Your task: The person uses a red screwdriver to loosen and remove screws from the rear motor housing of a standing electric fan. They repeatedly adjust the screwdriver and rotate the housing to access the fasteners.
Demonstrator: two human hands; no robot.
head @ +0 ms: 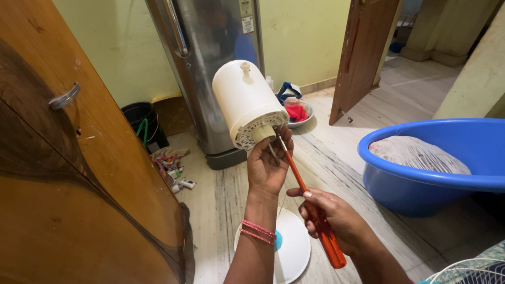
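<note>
The left hand (267,164) is clamped on a cream fan motor housing (248,102). The right hand (336,218) is wrapped around an orange screwdriver (310,202) whose tip meets the housing.

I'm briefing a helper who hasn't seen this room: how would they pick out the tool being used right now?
Start at the tall steel refrigerator; in front of it the left hand holds up a cream fan motor housing. Running diagonally from its base to the right hand is the screwdriver: a thin metal shaft with a translucent orange handle, the only long orange thing in view.
</note>
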